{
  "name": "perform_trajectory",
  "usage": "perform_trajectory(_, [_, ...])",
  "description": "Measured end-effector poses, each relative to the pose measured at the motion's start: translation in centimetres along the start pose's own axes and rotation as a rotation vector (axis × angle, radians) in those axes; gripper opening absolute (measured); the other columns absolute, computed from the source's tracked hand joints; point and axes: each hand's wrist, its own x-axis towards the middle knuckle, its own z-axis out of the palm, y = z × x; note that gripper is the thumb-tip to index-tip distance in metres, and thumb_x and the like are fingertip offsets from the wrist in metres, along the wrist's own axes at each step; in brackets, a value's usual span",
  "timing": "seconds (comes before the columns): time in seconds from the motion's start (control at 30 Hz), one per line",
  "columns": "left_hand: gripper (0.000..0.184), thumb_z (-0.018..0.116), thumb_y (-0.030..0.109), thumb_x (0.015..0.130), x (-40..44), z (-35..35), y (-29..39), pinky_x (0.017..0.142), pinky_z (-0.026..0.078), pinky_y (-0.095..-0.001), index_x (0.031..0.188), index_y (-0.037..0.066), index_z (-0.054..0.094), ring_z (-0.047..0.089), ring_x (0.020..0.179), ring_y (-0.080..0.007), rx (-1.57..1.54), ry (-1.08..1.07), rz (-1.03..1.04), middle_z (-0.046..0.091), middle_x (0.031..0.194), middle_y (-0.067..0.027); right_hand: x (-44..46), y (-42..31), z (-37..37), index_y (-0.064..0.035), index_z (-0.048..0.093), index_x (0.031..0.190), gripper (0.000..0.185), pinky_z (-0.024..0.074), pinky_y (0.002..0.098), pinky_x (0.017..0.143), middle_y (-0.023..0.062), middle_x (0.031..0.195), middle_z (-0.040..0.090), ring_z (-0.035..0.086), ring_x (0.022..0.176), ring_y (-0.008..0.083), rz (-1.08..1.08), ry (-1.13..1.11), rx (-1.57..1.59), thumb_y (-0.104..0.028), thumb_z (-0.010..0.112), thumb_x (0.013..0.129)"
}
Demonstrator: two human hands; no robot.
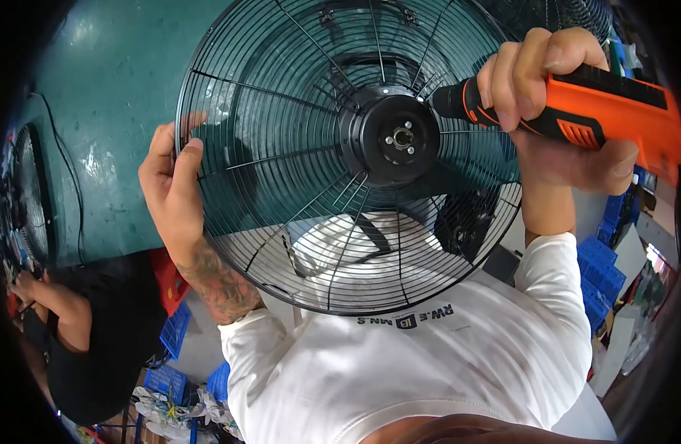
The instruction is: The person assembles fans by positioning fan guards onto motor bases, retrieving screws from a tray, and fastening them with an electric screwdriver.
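A round black wire fan guard (pixel 281 159) fills the middle of the head view, its open side towards me. At its centre sits a black hub (pixel 377 140) with a short shaft and several silver screws around it. My left hand (pixel 174 174) grips the guard's left rim between thumb and fingers. Wrapped around an orange and black power screwdriver (pixel 577 111), my right hand (pixel 548 111) is at the guard's right side. The tool's black nose points left at the hub's upper right edge; whether its tip touches anything is hidden.
A green tabletop (pixel 111 96) lies under the guard. Another fan guard (pixel 33 196) and a black cable (pixel 66 166) are at the left. A co-worker in black (pixel 104 333) sits at lower left. Blue crates (pixel 599 277) stand at right, with more at lower left.
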Motion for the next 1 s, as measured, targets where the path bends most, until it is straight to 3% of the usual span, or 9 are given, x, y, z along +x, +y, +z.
perform_trajectory(1.0, [0.03,0.058,0.003,0.09,0.47,0.46,-0.22,0.057,0.026,-0.0218,0.115,-0.004,0.072,0.034,0.064,-0.0024,-0.02,0.008,0.036,0.048,0.08,0.0066,-0.1,0.02,-0.85,-0.0063,0.054,0.125,0.087,0.048,0.0306,0.068,0.0015,0.086,0.056,0.06,0.072,0.014,-0.024,-0.089,-0.03,-0.079,0.066,0.08])
